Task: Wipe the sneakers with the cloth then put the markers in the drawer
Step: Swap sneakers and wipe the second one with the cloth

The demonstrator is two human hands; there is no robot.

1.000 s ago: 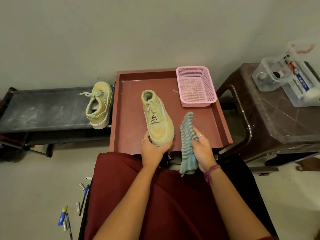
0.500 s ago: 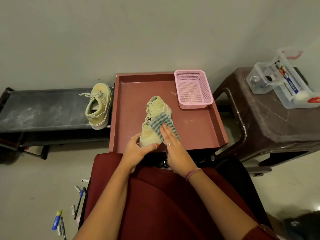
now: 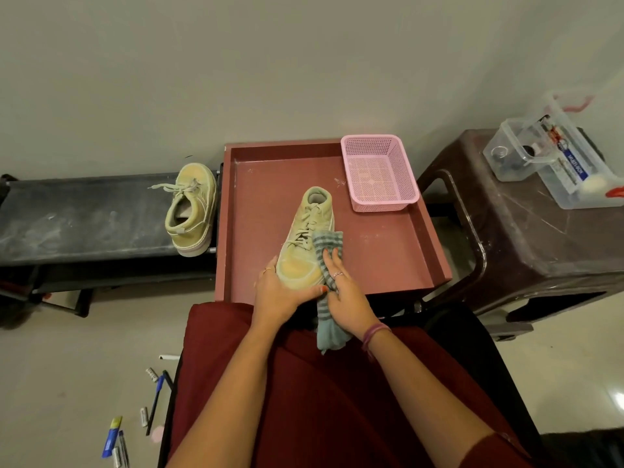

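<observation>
A pale yellow-green sneaker point(image 3: 305, 244) lies in the open red-brown drawer point(image 3: 388, 251), toe towards me. My left hand point(image 3: 282, 292) grips its toe, thumb curled round the front. My right hand point(image 3: 341, 292) presses a green striped cloth point(image 3: 329, 244) against the sneaker's right side with straight fingers; the cloth's tail hangs down over my lap. The second sneaker point(image 3: 190, 209) lies on the black bench point(image 3: 84, 217) to the left. Several markers and pens point(image 3: 116, 437) are scattered on the floor at lower left.
A pink mesh basket point(image 3: 380, 172) stands in the drawer's far right corner. A brown plastic stool point(image 3: 526, 231) on the right carries clear plastic boxes point(image 3: 553, 163). A wall runs close behind. My lap is covered in dark red fabric.
Half a second ago the cloth lay over the sneaker's laces; it has slid down the right side, its tail now hanging loose. My left hand stays on the toe.
</observation>
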